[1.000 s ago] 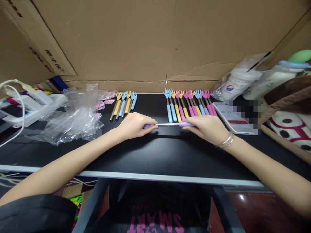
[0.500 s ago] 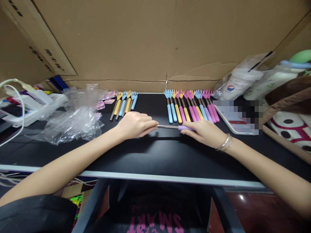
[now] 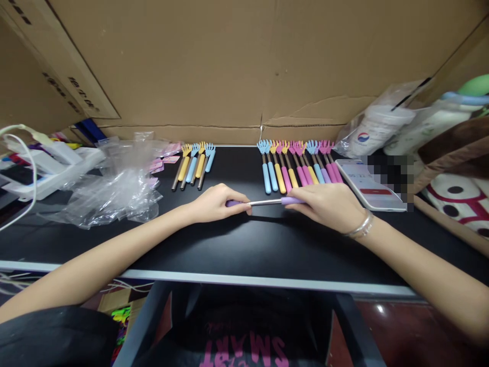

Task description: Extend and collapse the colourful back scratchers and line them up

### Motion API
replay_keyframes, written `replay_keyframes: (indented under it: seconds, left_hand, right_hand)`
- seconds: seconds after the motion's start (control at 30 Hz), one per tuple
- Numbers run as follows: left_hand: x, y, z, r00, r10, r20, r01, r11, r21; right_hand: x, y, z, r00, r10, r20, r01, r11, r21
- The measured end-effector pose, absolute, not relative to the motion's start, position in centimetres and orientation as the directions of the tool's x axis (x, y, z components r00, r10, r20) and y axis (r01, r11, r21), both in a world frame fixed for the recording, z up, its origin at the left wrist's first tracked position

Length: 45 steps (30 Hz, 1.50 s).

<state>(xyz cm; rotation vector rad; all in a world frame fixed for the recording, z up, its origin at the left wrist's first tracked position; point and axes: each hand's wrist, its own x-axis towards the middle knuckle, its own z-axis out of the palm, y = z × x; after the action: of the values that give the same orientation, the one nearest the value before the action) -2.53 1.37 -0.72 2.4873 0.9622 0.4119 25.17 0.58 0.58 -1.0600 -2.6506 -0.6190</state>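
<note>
Desk (image 3: 229,250) below rod (image 3: 266,202), cardboard (image 3: 191,66) behind

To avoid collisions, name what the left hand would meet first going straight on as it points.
Beyond the slim purple-handled metal rod it holds, the left hand would probably meet the bare right hand, closed on the rod's purple handle; depth is unclear.

A makeshift workstation — cardboard walls (image 3: 191,66), black table (image 3: 237,250), plastic bags (image 3: 118,196), rowed back scratchers (image 3: 301,176).
</note>
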Motion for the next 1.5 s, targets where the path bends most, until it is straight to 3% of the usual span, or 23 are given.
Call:
replay_keyframes:
  seconds: [0.13, 0.33, 0.5, 0.67, 0.87, 1.0, 1.13, 1.3, 1.5]
  left_hand:
    - [-2.6, 1.4, -0.5, 0.721, 0.685, 0.103, 0.547, -0.655, 0.521]
    - [-2.5, 1.1, -0.3, 0.691, 0.698, 0.188, 0.605, -0.7, 0.378]
    - [-2.7, 0.9, -0.5, 0.696, 0.622, 0.358, 0.627, -0.77, 0.12]
    - [-3.0, 0.9, -0.1, 0.758, 0.428, 0.492, 0.59, -0.771, -0.239]
    - [-2.9, 0.7, 0.4, 0.79, 0.396, 0.469, 0.58, -0.73, -0.361]
    - [-2.8, 0.7, 0.0, 0.79, 0.399, 0.466, 0.577, -0.742, -0.342]
    - [-2.7, 0.7, -0.4, 0.765, 0.439, 0.47, 0.589, -0.773, -0.236]
    - [-2.5, 0.6, -0.5, 0.714, 0.557, 0.425, 0.619, -0.786, -0.009]
    - [-2.2, 0.7, -0.5, 0.681, 0.701, 0.214, 0.604, -0.702, 0.377]
  right_hand:
    - [25.1, 0.5, 0.7, -0.711, 0.591, 0.381, 0.701, 0.639, 0.317]
    - [25.0, 1.0, -0.1, -0.693, 0.63, 0.351, 0.72, 0.633, 0.286]
    - [24.8, 1.1, -0.5, -0.664, 0.695, 0.276, 0.748, 0.624, 0.226]
    - [24.4, 0.8, -0.2, -0.65, 0.739, 0.176, 0.753, 0.658, 0.017]
    - [24.2, 0.9, -0.1, -0.667, 0.74, 0.085, 0.723, 0.671, -0.168]
    - [24.3, 0.9, -0.2, -0.672, 0.735, 0.094, 0.725, 0.678, -0.119]
    - [24.5, 1.0, -0.5, -0.664, 0.735, 0.136, 0.743, 0.67, 0.007]
    - [24.9, 1.2, -0.6, -0.676, 0.703, 0.224, 0.736, 0.659, 0.155]
    - [24.8, 0.7, -0.1, -0.689, 0.634, 0.351, 0.724, 0.633, 0.276]
